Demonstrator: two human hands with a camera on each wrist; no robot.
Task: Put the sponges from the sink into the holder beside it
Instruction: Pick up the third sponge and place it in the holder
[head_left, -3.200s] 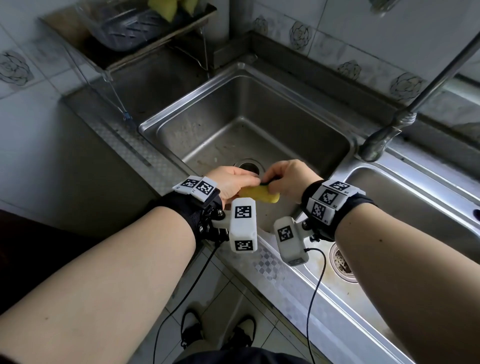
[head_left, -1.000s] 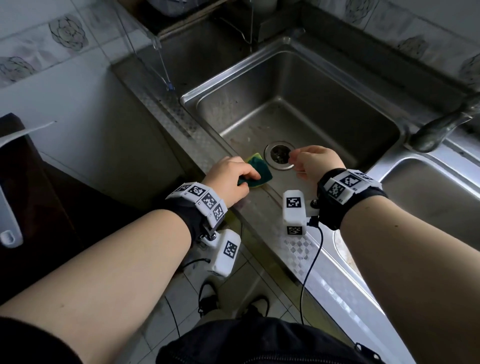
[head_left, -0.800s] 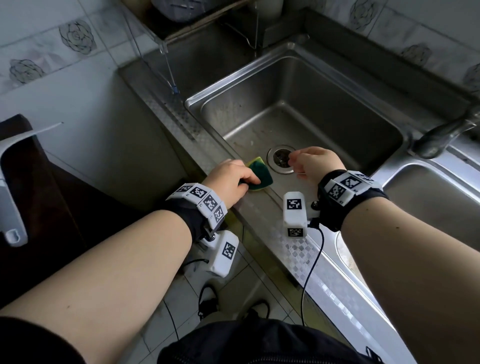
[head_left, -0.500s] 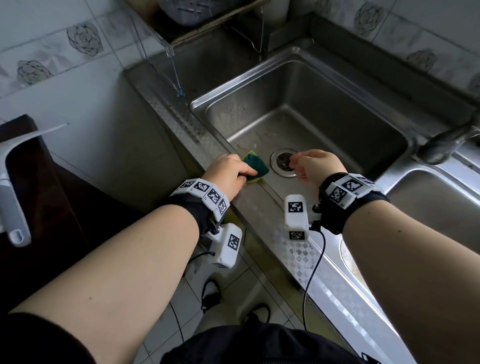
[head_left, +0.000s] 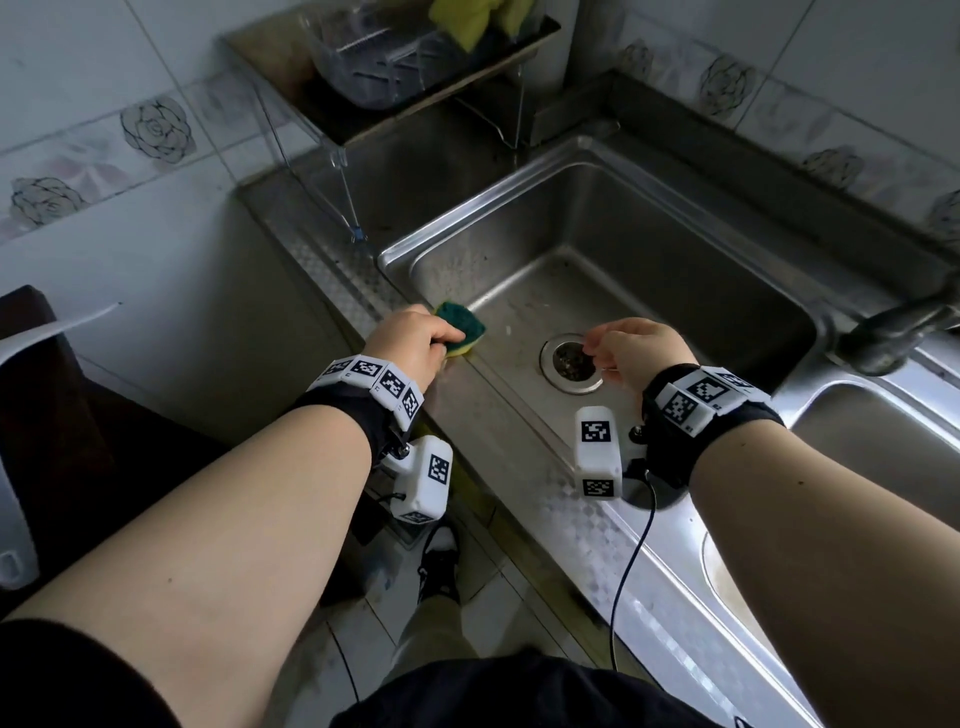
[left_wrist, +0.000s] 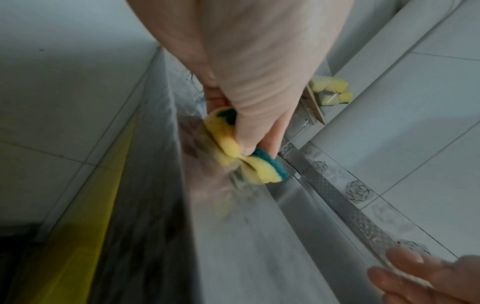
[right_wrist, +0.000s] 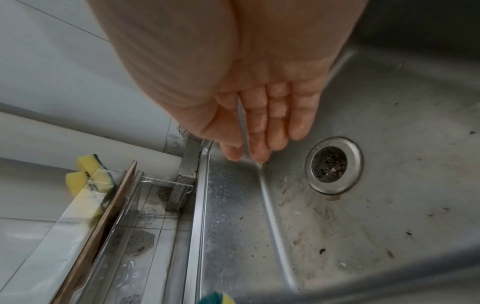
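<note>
Our left hand (head_left: 413, 343) sat a little left of the middle of the head picture, at the near left edge of the sink (head_left: 649, 270). Its fingers and thumb curled round a sponge (head_left: 460, 335) and squeezed it. In the left wrist picture the thumb (left_wrist: 249, 131) pressed into the yellow side so hard that the sponge (left_wrist: 246, 160) folded in the middle like a bow. The sponge was soft yellow on one side and dark green on the other. In the head picture the green side faced up and a thin yellow strip showed under it. The sponge hung just above the sink's rim, and we could not tell if it touched the metal.

Our right hand (head_left: 636, 353) was right of the middle of the head picture, over the round drain (head_left: 569, 364). It held nothing. In the right wrist picture its fingers (right_wrist: 275, 115) were nearly straight, close side by side, pointing down, and they looked wet and shiny. The hand (right_wrist: 246, 92) hung above the sink floor and did not touch it.

The holder (head_left: 395, 62) was at the top of the head picture, up on a small stand beside the sink. It was a see-through tub. Yellow sponges (head_left: 467, 23) stuck up at its right end. In the right wrist picture those sponges (right_wrist: 88, 176) showed at the lower left, yellow with a bit of green.

The sink floor had brown marks and small dark specks on it.
</note>
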